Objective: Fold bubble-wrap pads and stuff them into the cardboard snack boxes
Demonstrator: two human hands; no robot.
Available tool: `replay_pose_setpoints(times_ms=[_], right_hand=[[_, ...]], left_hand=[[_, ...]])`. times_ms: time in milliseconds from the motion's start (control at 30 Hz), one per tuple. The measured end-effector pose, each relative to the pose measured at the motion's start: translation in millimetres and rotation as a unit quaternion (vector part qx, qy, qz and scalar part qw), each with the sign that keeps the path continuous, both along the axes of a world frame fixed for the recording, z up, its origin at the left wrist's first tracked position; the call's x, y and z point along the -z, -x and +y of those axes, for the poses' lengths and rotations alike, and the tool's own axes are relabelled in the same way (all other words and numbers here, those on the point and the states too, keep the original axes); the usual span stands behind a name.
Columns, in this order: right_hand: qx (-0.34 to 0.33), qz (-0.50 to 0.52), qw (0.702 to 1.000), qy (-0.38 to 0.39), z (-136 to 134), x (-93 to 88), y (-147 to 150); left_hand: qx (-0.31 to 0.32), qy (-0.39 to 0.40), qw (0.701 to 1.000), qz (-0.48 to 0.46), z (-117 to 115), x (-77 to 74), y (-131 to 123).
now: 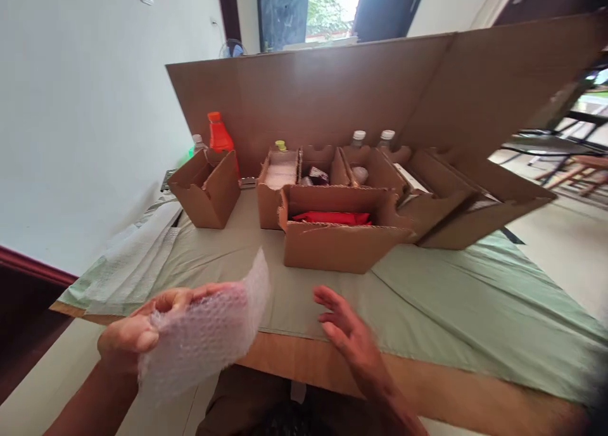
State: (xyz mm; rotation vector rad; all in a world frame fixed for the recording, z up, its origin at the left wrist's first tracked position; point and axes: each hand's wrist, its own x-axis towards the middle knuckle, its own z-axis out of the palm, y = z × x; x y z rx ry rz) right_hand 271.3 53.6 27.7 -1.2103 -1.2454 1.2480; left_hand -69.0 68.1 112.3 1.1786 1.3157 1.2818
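Bubble wrap (pixel 204 338) in left grip (pixel 129 334), right grip (pixel 346 328) apart

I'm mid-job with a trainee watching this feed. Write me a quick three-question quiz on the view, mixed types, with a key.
1. Which hand holds the bubble wrap?
2. True or false: the right hand is closed around a bottle.
3. Fill in the blank: the contents visible inside the nearest cardboard box are coloured ____.

Key:
1. The left hand.
2. False; the right hand holds nothing, and its fingers are apart from the boxes.
3. Red.
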Motion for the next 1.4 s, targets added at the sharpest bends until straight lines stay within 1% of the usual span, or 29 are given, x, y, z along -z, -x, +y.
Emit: replay_pose_setpoints(times_ms=[33,67,100,133,167,200,233,300,333,367,400,467,533,567,633,700,733,767,833,867,933,1000,1033,1100,1133,1200,1300,1400], right_hand=[[-0.039,0.081,0.996,0.018,-1.2,-0.3,12.3],[-0.071,0.155,0.985,0.037,-1.9,0.2,22.3],[-0.093,0.216,0.971,0.053,-2.4,1.1,29.5],[-0.101,0.258,0.958,0.07,-3.0,2.1,33.2],[-0.097,0.283,0.95,0.084,-3.8,2.7,33.3],[-0.081,0.293,0.948,0.096,-4.8,2.8,30.0],[-0.054,0.291,0.95,0.104,-5.9,2.2,23.8],[0.009,0.256,0.961,0.105,-7.9,-0.1,5.8],[0.037,0.222,0.97,0.097,-8.5,-1.4,-4.1],[0.063,0.177,0.979,0.083,-8.7,-2.4,-13.5],[0.086,0.123,0.987,0.065,-8.6,-2.8,-21.8],[0.123,0.006,0.992,0.03,-7.5,-1.6,-34.7],[0.161,-0.109,0.981,0.006,-6.4,2.9,-44.1],[0.184,-0.161,0.97,-0.004,-6.4,6.3,-48.6],[0.234,-0.254,0.938,-0.031,-8.4,14.1,-58.7],[0.272,-0.316,0.907,-0.063,-12.3,21.5,-68.6],[0.281,-0.336,0.895,-0.084,-14.2,24.4,-71.9],[0.282,-0.351,0.886,-0.109,-15.3,26.5,-73.1],[0.256,-0.376,0.875,-0.168,-13.9,28.0,-67.0],[0.23,-0.388,0.87,-0.198,-11.2,27.5,-59.5],[0.156,-0.419,0.862,-0.239,-3.1,25.6,-39.2],[0.07,-0.458,0.852,-0.245,4.5,24.8,-20.4],[0.034,-0.477,0.844,-0.242,6.5,25.6,-15.1],[-0.008,-0.505,0.829,-0.24,4.5,30.2,-16.8],[-0.012,-0.514,0.823,-0.243,0.4,33.7,-23.9],[0.011,-0.522,0.816,-0.248,-12.3,41.2,-46.8],[0.091,-0.524,0.811,-0.245,-31.8,48.3,-84.6],[0.158,-0.52,0.804,-0.241,-34.4,48.5,-103.6]], left_hand=[[0.114,0.028,0.99,-0.077,-1.6,0.5,-10.7],[0.236,0.063,0.957,-0.158,-2.0,-0.2,-20.5],[0.331,0.092,0.913,-0.222,-1.2,-1.7,-29.1],[0.372,0.106,0.885,-0.261,0.7,-3.7,-36.3],[0.384,0.117,0.874,-0.273,3.5,-5.4,-41.8],[0.375,0.128,0.881,-0.26,7.1,-6.3,-45.9],[0.348,0.138,0.9,-0.225,11.2,-5.7,-49.0],[0.274,0.144,0.945,-0.106,21.0,1.0,-53.9],[0.243,0.139,0.959,-0.034,26.4,7.1,-57.0],[0.217,0.126,0.967,0.039,32.0,14.7,-61.0],[0.197,0.106,0.969,0.103,37.6,23.2,-66.1],[0.181,0.067,0.962,0.194,48.2,41.1,-79.1],[0.173,0.038,0.953,0.244,56.6,57.1,-92.3],[0.164,0.029,0.952,0.257,59.4,63.8,-97.5],[0.133,0.013,0.951,0.28,61.6,74.1,-103.3],[0.098,-0.016,0.944,0.316,58.3,80.8,-104.8],[0.088,-0.043,0.935,0.34,54.8,83.0,-105.5],[0.087,-0.08,0.923,0.367,50.3,84.8,-107.2],[0.106,-0.175,0.886,0.416,40.0,87.7,-116.0],[0.125,-0.221,0.865,0.433,35.0,89.4,-122.9],[0.171,-0.279,0.828,0.455,27.5,94.3,-139.1],[0.214,-0.294,0.801,0.476,24.1,101.2,-152.2],[0.231,-0.291,0.793,0.484,23.8,105.2,-155.8],[0.248,-0.285,0.786,0.49,24.3,113.6,-156.5],[0.249,-0.285,0.785,0.489,24.6,117.5,-154.6],[0.243,-0.295,0.786,0.486,24.4,124.2,-149.1],[0.23,-0.312,0.788,0.479,22.3,130.6,-143.8],[0.225,-0.318,0.795,0.465,21.1,133.7,-143.2]])
